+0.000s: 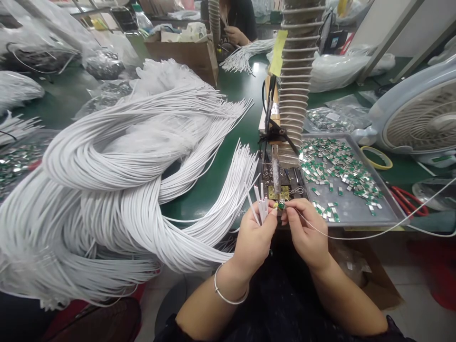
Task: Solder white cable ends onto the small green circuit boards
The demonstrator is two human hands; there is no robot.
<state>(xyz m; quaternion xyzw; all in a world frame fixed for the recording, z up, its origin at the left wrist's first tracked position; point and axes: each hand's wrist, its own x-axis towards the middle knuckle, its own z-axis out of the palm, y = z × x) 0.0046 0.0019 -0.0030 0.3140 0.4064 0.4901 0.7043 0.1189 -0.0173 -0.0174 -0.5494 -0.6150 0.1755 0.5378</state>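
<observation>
My left hand (257, 232) is closed around several white cables (262, 209), whose cut ends stick up above the fingers. At its thumb and fingertip is a small green circuit board (281, 205), partly hidden by the fingers. My right hand (308, 232) is pinched on a thin pale wire (363, 237) that curves away to the right edge; its fingertips meet the board's right side. Right above the board, a soldering iron (276, 171) is fixed with its tip pointing down. Whether the tip touches the board I cannot tell.
Large bundles of white cable (117, 175) cover the left of the table. A grey tray (356, 219) with many small boards stands at right, beside a fan (420, 109). A ribbed hose (295, 85) hangs over the iron. Another person's hand (235, 35) is across the table.
</observation>
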